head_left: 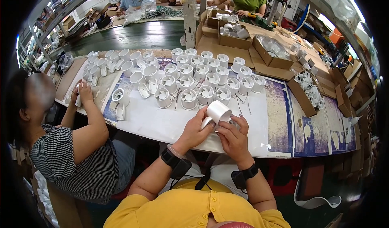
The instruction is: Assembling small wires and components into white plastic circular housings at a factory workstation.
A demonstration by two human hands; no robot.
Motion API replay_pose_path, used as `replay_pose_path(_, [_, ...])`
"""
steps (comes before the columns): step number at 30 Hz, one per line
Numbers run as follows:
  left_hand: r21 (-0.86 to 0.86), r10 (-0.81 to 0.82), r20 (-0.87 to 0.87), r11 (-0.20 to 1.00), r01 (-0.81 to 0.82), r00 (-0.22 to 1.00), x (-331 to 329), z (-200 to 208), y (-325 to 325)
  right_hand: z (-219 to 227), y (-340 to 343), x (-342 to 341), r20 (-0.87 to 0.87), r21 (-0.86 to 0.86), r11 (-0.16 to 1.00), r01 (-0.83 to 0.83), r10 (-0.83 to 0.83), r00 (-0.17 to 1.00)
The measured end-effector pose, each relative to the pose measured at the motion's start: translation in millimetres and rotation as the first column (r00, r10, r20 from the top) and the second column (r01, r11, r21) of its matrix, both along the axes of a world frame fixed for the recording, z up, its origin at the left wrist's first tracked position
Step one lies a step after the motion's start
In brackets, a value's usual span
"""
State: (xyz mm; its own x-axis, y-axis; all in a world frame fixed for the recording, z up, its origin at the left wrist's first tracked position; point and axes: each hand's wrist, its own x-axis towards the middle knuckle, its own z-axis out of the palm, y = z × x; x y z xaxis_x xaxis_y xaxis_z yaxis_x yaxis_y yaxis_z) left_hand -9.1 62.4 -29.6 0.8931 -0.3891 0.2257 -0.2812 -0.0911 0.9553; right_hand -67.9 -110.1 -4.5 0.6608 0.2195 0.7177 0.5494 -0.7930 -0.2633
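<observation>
Above the near edge of the table I hold a white cylindrical plastic fan housing (219,110), tilted, with a handle-like piece at its lower left. My left hand (196,129) grips its left side, fingers and thumb around that piece. My right hand (234,136) closes on its lower right side with the fingertips; what lies under them is partly hidden. Just beyond my hands stand several white round fan units (189,97) with blades inside, some with thin wires trailing. Left of these lie white housings with handles (137,77). One handled unit (120,97) sits apart, nearer the front.
At my left a co-worker's hands (84,92) hold a small white part. Cardboard boxes (311,110) with white parts and clear bags stand to the right. A metal post (189,17) rises beyond the table, before a green conveyor belt (133,37). Other people sit across it.
</observation>
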Motion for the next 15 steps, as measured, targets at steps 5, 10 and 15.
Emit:
replay_pose_path(5, [0.028, 0.010, 0.041, 1.000, -0.011, 0.999, 1, 0, 1, 1, 0, 2, 0.014, -0.005, 0.999, -0.032, 0.032, 0.999])
replay_pose_path(10, [0.110, -0.022, 0.063, 0.994, 0.015, 0.998, -6, 10, -2, 1, 4, -1, 0.040, 0.064, 0.997, -0.036, 0.034, 0.999])
replay_pose_path(15, [0.145, 0.028, 0.094, 0.989, -0.042, 0.995, -8, 10, -1, 3, 0, -3, 0.006, -0.012, 0.999, -0.040, 0.041, 0.999])
